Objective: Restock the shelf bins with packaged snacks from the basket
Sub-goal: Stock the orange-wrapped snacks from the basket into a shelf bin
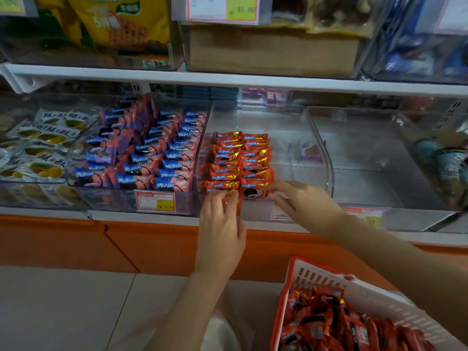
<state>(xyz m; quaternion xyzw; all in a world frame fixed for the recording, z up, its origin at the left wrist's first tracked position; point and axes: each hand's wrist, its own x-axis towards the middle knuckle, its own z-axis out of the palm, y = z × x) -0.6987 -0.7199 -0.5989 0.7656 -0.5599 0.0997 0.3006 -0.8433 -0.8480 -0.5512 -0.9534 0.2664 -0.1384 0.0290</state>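
Two neat columns of red packets (241, 160) fill the left half of the clear middle bin (328, 173), running from its back towards its front edge. The right half of that bin has no rows yet, so by my reading this bin is about half stocked. The left hand (220, 224) reaches up to the bin's front edge, fingers (224, 198) straight and close together, lying against the front packet of the left column. The right hand (304, 203) comes in from the bin's right side, and its fingertips (276, 190) meet the end of the front packet (253, 192) of the right column. They are a little apart, above and below the wrapper's end, but I cannot tell whether they pinch it or only nudge it. Below and to the right of the bin, the white and red basket (329, 279) holds a deep heap of the same red snacks (329, 323), so plenty remains to be shelved. Just left of the middle bin, a neighbouring bin is packed with blue and pink packets (157, 158)
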